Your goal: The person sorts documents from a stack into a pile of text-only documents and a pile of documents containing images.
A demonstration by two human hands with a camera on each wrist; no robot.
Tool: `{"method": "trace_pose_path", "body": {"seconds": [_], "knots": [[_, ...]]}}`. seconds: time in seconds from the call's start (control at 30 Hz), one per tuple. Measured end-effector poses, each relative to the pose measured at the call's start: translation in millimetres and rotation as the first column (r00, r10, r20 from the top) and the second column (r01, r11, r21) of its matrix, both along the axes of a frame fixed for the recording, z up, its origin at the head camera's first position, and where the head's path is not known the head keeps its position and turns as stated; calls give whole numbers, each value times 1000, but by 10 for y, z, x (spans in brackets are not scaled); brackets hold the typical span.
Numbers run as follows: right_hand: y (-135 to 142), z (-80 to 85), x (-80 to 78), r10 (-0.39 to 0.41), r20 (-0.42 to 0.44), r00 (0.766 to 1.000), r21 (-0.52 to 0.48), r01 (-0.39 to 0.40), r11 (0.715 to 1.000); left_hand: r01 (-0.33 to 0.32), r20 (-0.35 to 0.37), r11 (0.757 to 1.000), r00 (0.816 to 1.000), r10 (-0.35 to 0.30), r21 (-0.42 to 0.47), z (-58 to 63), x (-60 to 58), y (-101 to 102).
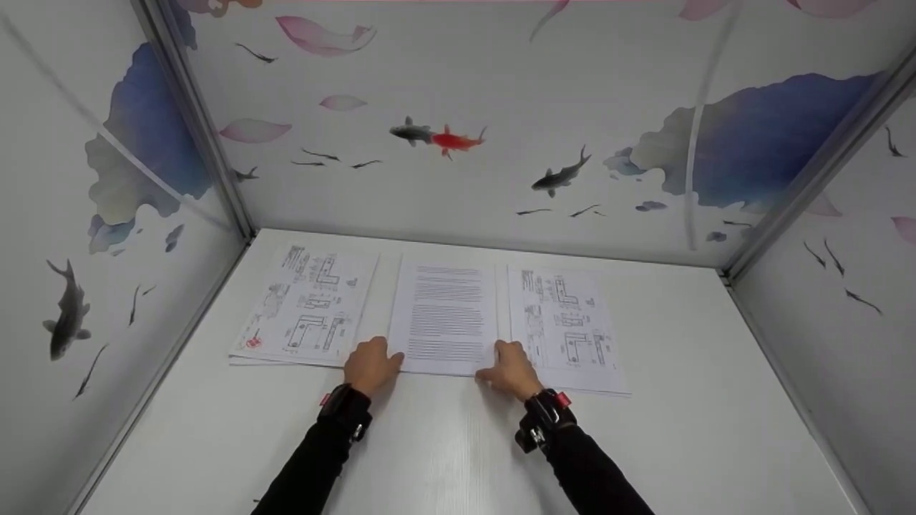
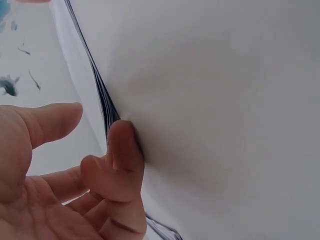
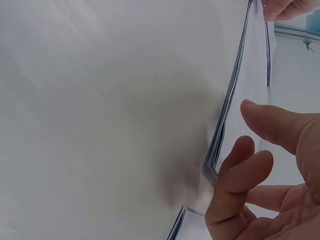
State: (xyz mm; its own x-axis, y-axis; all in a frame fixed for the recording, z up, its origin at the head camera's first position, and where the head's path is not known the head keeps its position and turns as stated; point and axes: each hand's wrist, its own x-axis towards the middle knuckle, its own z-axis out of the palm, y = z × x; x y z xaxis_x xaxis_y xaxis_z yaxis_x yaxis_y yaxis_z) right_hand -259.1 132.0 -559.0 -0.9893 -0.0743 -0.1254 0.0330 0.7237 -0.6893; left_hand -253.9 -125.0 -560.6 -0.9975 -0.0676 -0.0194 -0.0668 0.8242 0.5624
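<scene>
A stack of text-printed sheets [image 1: 447, 315] lies in the middle of the white table. My left hand [image 1: 370, 366] is at its near left corner, fingers reaching into the gap beside the left-hand papers. In the left wrist view the loosely bent fingers [image 2: 126, 145] are right at the layered paper edge, while the thumb stands away from them. At the near right corner is my right hand [image 1: 512, 370], fingers along the side. The right wrist view shows its thumb [image 3: 267, 122] overlapping the printed page, apart from the fingertips at the stack's corner.
To the left lies a pile of technical drawings [image 1: 308, 307] with a red stamp, its lower sheets sticking out slightly. Another pile of drawings [image 1: 569, 329] lies on the right. Panels painted with fish and petals [image 1: 458, 179] enclose the table [image 1: 687, 429] at the back and both sides.
</scene>
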Motion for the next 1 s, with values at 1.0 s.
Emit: {"method": "trace_pose_path", "body": {"seconds": [1.0], "knots": [[-15,12,-2,-78,-142,987,-68,69,995,-109,0,982,994,110,-156,-17,-46,-763]]}}
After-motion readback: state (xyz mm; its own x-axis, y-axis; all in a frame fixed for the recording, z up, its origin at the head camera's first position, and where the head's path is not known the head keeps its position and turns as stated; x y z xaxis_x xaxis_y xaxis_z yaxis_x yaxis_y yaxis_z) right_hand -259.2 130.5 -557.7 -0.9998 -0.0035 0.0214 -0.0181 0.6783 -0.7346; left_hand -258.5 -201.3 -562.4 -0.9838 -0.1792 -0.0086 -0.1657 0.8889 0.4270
